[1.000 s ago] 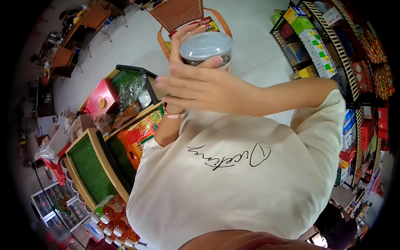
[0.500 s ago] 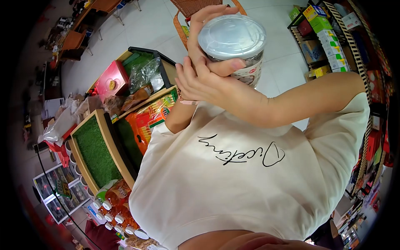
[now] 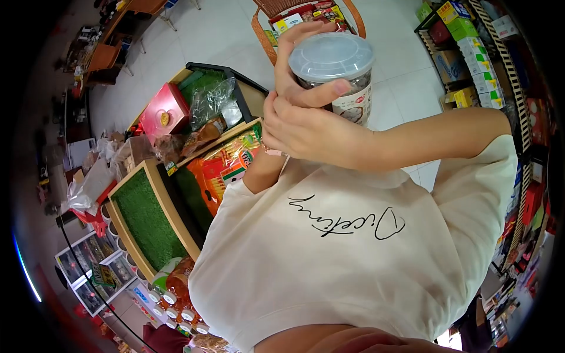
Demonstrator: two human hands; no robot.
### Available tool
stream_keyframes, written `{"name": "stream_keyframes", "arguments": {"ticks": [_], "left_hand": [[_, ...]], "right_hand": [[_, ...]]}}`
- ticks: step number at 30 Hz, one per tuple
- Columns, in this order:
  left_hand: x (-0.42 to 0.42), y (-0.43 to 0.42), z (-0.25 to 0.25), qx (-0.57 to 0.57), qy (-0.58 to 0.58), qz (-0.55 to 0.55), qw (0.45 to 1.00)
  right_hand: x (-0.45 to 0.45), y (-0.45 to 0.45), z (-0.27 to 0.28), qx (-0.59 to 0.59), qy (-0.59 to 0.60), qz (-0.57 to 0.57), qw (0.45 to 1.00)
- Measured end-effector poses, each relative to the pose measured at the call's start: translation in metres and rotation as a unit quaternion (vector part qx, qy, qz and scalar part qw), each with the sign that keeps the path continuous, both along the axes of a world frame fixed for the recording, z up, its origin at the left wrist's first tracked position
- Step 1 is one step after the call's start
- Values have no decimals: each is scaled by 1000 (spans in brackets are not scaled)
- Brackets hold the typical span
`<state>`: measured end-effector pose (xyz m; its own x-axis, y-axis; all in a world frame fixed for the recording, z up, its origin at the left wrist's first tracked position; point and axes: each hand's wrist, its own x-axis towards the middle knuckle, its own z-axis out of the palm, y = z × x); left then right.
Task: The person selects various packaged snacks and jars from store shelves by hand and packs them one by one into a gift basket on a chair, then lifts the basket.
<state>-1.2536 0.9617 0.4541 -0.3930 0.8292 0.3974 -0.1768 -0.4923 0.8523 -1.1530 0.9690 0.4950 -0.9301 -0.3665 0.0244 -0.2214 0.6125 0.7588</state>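
My left hand is wrapped round a round tub with a clear plastic lid. Its thumb lies across the front of the tub, just under the lid. The tub is upright, with dark contents and a pale printed label. My right hand crosses in front of my left wrist, its fingers curled round the wrist over a bracelet. Part of the left palm and wrist is hidden behind the right hand.
Left of my body are a green-lined wooden display stand, a pink box, orange snack packs and several bottles. A wicker chair bearing packets stands ahead. Shelves of boxed goods line the right.
The tub and both hands have shifted right in view. My right hand's fingers, stretched out earlier, are now curled round my left wrist. The packets on the chair show more than half a second ago.
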Motion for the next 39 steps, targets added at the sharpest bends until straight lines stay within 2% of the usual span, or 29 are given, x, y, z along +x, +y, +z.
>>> {"name": "stream_keyframes", "arguments": {"ticks": [6,12,15,18,21,24,25,28,29,32,35,38,39], "left_hand": [[-10,36,-21,-33,54,26,998],[-21,115,-34,-62,3,22,998],[-25,155,-39,-83,35,-24,996],[-26,192,-56,-111,3,-14,994],[-29,212,-73,-137,2,8,991],[-40,215,-98,-196,49,95,975],[-40,214,-106,-219,65,158,961],[-55,215,-122,-317,270,242,876],[-60,215,-132,-355,320,251,842],[-82,223,-155,-337,416,228,813],[-103,232,-177,-385,391,191,814],[-132,252,-204,-428,365,163,810],[-143,260,-220,-435,370,165,804]], "right_hand": [[-13,45,-33,-98,48,78,991],[-31,120,-40,-82,-4,63,995],[-35,162,-41,-85,-45,48,994],[-36,204,-46,-117,-75,44,989],[-43,233,-74,-193,-49,92,976],[-52,251,-119,-332,30,157,930],[-55,258,-133,-373,61,191,906],[-64,270,-169,-487,96,226,838],[-67,272,-179,-540,80,219,809],[-74,291,-198,-632,-14,203,748],[-80,314,-223,-641,-24,172,747],[-87,349,-232,-703,-96,70,701],[-91,359,-241,-720,-83,33,688]]}}
